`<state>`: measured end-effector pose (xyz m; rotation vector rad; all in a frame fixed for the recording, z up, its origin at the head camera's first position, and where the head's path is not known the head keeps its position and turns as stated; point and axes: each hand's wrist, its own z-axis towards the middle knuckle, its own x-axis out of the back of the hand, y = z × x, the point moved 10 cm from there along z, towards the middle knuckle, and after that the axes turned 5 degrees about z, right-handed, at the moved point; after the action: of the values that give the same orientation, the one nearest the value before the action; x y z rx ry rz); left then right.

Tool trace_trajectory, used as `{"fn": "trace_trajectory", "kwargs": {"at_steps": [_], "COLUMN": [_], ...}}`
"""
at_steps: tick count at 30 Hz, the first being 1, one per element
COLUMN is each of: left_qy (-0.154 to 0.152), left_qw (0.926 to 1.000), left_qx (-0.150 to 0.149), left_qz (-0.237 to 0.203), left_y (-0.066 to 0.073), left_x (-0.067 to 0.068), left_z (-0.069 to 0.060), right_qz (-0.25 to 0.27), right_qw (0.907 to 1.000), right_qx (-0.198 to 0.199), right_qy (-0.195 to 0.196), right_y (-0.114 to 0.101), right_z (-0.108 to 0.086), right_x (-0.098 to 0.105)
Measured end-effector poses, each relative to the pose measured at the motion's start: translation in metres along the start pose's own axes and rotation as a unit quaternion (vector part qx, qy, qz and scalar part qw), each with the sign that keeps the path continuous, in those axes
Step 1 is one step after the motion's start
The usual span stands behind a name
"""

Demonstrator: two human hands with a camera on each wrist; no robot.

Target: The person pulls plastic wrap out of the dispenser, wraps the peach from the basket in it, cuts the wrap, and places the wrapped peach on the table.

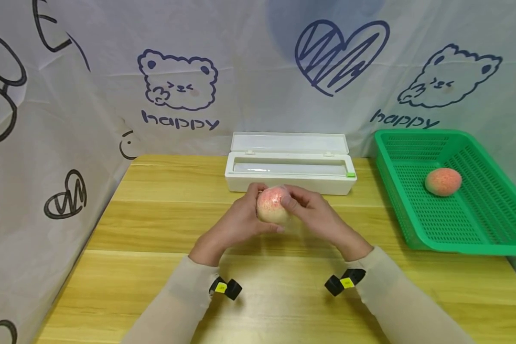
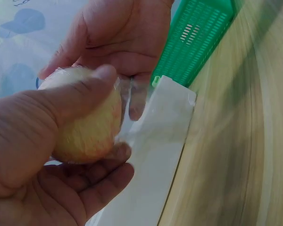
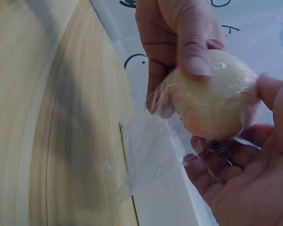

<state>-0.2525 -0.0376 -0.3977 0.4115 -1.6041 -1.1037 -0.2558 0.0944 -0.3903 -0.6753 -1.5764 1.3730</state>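
A pink and cream peach (image 1: 272,206), covered in clear plastic wrap (image 3: 160,94), is held between both hands above the table. My left hand (image 1: 241,217) grips it from the left, thumb across the near side and fingers curled round it. From the right, my right hand (image 1: 316,212) holds it with the thumb against its side and fingers underneath, as the right wrist view shows. A loose, see-through tail of wrap trails off the peach in that view. Behind the hands stands a white wrap dispenser box (image 1: 290,184) with its lid raised.
To the right sits a green basket (image 1: 395,205) with another peach (image 1: 443,182) inside. A small green slider (image 1: 350,175) is on the dispenser's right end. The wooden table (image 1: 155,229) ends at a white cloth backdrop (image 1: 258,95) with drawings.
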Motion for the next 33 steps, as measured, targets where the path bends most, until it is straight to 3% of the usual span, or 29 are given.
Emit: {"fn": "trace_trajectory", "kwargs": {"at_steps": [4, 11, 16, 21, 24, 27, 30, 33], "left_qy": [0.006, -0.003, -0.006, 0.006, 0.021, 0.037, 0.056, 0.080], "left_qw": [0.9993, 0.9971, 0.9966, 0.9997, 0.9964, 0.9910, 0.9848, 0.9803], "left_qx": [-0.031, -0.052, -0.056, -0.017, 0.020, 0.035, 0.038, 0.044], "left_qz": [0.020, 0.055, 0.060, -0.019, -0.079, -0.124, -0.160, -0.175], "left_y": [0.004, 0.012, 0.018, 0.008, -0.003, -0.009, -0.010, -0.011], "left_x": [-0.001, -0.009, -0.012, -0.006, 0.002, 0.013, 0.023, 0.032], "left_z": [0.000, -0.001, -0.002, -0.002, -0.002, -0.003, -0.004, -0.006], "right_qz": [0.015, -0.019, -0.045, -0.025, -0.013, -0.002, 0.043, 0.124], "right_qw": [0.9998, 0.9980, 0.9956, 0.9969, 0.9959, 0.9935, 0.9909, 0.9828], "right_qx": [0.001, -0.038, -0.053, -0.030, -0.018, -0.017, -0.036, -0.064], "right_qy": [-0.015, 0.046, 0.064, 0.068, 0.088, 0.112, 0.122, 0.121], "right_y": [-0.001, 0.002, 0.000, -0.004, -0.003, 0.003, 0.017, 0.035], "right_z": [-0.002, 0.002, 0.006, 0.007, 0.004, -0.001, -0.006, -0.011], "right_x": [-0.003, -0.001, -0.005, 0.004, 0.017, 0.029, 0.035, 0.033]}}
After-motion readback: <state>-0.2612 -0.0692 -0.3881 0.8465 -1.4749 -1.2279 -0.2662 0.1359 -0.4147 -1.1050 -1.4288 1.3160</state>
